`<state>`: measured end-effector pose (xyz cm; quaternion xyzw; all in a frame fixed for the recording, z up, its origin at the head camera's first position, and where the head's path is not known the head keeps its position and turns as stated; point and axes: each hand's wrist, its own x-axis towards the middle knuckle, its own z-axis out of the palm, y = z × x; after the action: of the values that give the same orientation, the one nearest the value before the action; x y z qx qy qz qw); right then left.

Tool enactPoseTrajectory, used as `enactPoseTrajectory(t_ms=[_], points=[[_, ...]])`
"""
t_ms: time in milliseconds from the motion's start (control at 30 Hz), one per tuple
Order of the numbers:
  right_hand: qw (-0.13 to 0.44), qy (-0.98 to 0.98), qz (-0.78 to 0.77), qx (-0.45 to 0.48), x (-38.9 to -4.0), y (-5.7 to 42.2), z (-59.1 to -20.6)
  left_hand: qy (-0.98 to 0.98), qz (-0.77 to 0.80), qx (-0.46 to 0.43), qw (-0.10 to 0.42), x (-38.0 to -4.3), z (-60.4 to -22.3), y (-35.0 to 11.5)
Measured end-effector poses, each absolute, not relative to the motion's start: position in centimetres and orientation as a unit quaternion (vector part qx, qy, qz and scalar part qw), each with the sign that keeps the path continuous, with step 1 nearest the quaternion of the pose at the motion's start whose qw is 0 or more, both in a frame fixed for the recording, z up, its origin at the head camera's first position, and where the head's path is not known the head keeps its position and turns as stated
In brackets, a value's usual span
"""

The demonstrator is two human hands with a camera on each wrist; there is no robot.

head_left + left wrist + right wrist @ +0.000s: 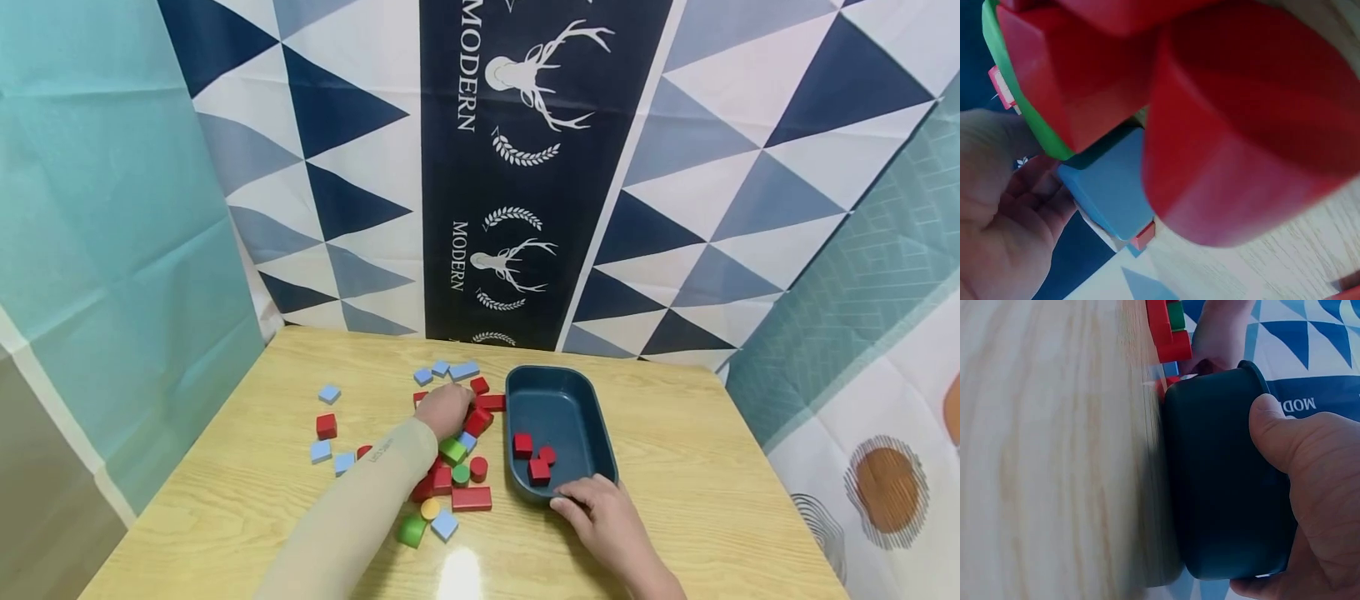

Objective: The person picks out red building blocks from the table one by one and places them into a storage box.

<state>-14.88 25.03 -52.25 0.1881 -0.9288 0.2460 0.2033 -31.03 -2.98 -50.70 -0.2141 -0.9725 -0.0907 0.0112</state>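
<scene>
My left hand (446, 410) reaches into a pile of wooden blocks, its fingers bent downward beside a red block (477, 422). In the left wrist view that hand's fingers curl behind a blue block (1113, 181) and a green block (1029, 106); I cannot tell whether they hold a piece. A large red cylinder (1254, 144) fills the near side there. With my right hand (606, 521) I grip the near rim of a dark blue tray (555, 382), thumb (1270, 415) on its outer side. Inside the tray lie two red cubes (539, 472) and a red cylinder (547, 455).
Close to the tray's left wall is a long red block (491, 403). Nearer lie a red rectangular block (471, 499), a green block (412, 530) and a yellow round piece (431, 508). Several blue blocks (329, 394) are scattered leftward. A patterned cloth (360, 167) hangs behind the table.
</scene>
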Motion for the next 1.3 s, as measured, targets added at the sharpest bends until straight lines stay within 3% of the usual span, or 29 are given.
enactPoseTrajectory(t_ms=[200, 533, 700, 867, 1067, 1300], points=[[0.193, -0.935, 0.239, 0.179, -15.0, 25.0, -51.9, -0.973, -0.117, -0.197, -0.031, -31.1, -50.1, -2.8], [0.183, -0.934, 0.255, 0.173, -14.8, 24.9, -51.8, -0.974, -0.131, -0.186, -0.009, -31.0, -49.2, -3.0], [0.188, -0.935, 0.250, 0.167, -14.7, 25.1, -51.8, -0.970, -0.173, -0.167, 0.033, -30.4, -45.8, -1.4], [0.186, -0.937, 0.245, 0.167, -14.7, 25.2, -51.9, -0.950, -0.179, -0.240, 0.091, -29.1, -44.1, 2.1], [0.185, -0.937, 0.242, 0.173, -14.7, 25.0, -51.9, -0.942, -0.143, -0.292, 0.083, -27.7, -45.6, 5.6], [0.197, -0.932, 0.244, 0.182, -14.8, 25.0, -52.0, -0.959, -0.105, -0.250, 0.076, -27.4, -48.2, 6.5]])
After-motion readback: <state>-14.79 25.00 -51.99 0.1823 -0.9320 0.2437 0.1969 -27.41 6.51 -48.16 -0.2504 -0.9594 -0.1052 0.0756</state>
